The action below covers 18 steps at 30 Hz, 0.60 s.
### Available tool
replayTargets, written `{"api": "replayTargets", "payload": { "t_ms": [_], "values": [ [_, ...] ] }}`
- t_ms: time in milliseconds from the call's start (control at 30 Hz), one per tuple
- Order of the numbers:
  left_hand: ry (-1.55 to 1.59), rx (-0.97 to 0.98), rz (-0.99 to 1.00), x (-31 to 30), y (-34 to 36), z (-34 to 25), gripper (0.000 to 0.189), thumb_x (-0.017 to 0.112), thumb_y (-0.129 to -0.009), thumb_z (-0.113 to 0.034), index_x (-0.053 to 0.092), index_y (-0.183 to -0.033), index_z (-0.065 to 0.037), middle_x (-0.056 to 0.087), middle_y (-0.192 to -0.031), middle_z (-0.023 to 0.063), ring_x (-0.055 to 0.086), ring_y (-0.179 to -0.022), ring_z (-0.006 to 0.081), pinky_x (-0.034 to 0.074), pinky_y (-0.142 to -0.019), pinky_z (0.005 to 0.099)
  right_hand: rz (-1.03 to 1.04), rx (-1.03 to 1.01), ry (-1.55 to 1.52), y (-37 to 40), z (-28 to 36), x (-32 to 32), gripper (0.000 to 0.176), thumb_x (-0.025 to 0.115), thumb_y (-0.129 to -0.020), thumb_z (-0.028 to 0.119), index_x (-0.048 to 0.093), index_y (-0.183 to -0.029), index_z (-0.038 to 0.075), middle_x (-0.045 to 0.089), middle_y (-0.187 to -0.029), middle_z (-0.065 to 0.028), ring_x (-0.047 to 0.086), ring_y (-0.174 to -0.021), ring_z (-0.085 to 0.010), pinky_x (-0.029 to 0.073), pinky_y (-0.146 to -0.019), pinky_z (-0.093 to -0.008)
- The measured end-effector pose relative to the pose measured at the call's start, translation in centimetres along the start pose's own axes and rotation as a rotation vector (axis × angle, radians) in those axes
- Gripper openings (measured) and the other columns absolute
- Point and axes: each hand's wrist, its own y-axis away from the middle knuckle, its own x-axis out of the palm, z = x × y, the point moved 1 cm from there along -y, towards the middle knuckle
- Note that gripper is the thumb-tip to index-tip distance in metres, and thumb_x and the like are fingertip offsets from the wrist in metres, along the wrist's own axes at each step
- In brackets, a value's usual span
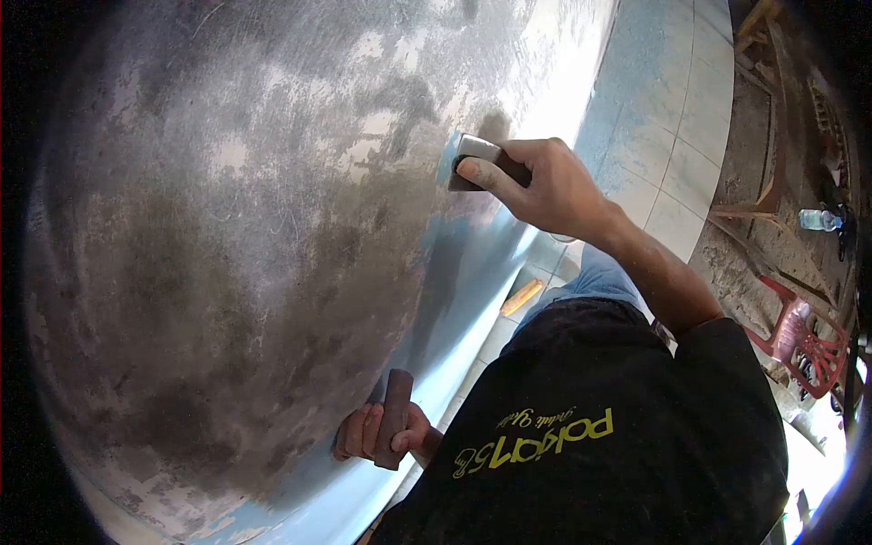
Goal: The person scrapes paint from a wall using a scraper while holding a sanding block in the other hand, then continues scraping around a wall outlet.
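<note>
Reaching forward with the right arm [668, 277], bent at the elbow, from the sleeve of a black shirt [545, 481] with yellow lettering. Clasping a flat metal scraper [479, 148] in the right hand [540, 186], with the thumb laid along the near face and the fingers tucked behind. Held up to a mottled grey wall [272, 227], just beside light blue paint [448, 162]; hard to tell about contact along the edge.

Lower and to the left of that grip, clutching a brown block [394, 418] in the left hand [386, 436], with curled fingers on one side and the thumb on the other. Near the wall too, with most of the left forearm hidden behind the shirt.

Far to the right of the scraper grip, with a clear bluish bottle [819, 220] near the edge of view; too small to make out any contents. Below that, with a red chair [822, 359]. Between both grips and the jeans [595, 277], with a yellow object [522, 298] on the tiled floor [658, 154].
</note>
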Motion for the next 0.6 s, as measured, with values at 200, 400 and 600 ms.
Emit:
{"api": "replayTargets", "payload": {
  "t_ms": [200, 400, 600],
  "values": [
    [0.0, -0.009, -0.019, -0.1, 0.0, 0.5, 0.043, 0.029, -0.093, -0.028, 0.054, -0.06, -0.015, 0.052, -0.061, -0.0021, 0.055, -0.065, 0.0121, 0.038, -0.07, 0.0312, 0.067, -0.024, -0.096, -0.4, -0.8, 0.1, 0.05, 0.054, -0.088, 0.047, 0.066, -0.077, -0.001, 0.051, -0.046, -0.0025, 0.042, -0.035, -0.0088, 0.029, -0.034, -0.0263],
    [-0.016, -0.01, -0.034, -0.4, 0.1, 1.1, 0.043, 0.029, -0.092, -0.027, 0.054, -0.059, -0.015, 0.052, -0.061, -0.0019, 0.055, -0.064, 0.0122, 0.039, -0.069, 0.0312, 0.01, 0.07, -0.443, 0.4, -0.8, 3.0, 0.057, 0.051, -0.089, 0.049, 0.065, -0.074, -0.004, 0.051, -0.048, -0.0049, 0.04, -0.037, -0.0092, 0.026, -0.035, -0.0269],
    [-0.026, -0.019, -0.03, -0.5, 0.1, 1.2, 0.043, 0.029, -0.092, -0.027, 0.054, -0.059, -0.015, 0.052, -0.061, -0.0018, 0.055, -0.064, 0.0122, 0.039, -0.068, 0.0312, 0.027, 0.074, -0.335, 0.4, -0.3, 1.7, 0.054, 0.053, -0.089, 0.047, 0.066, -0.076, -0.004, 0.054, -0.049, -0.0062, 0.044, -0.037, -0.01, 0.029, -0.034, -0.0268]
  ]
}}
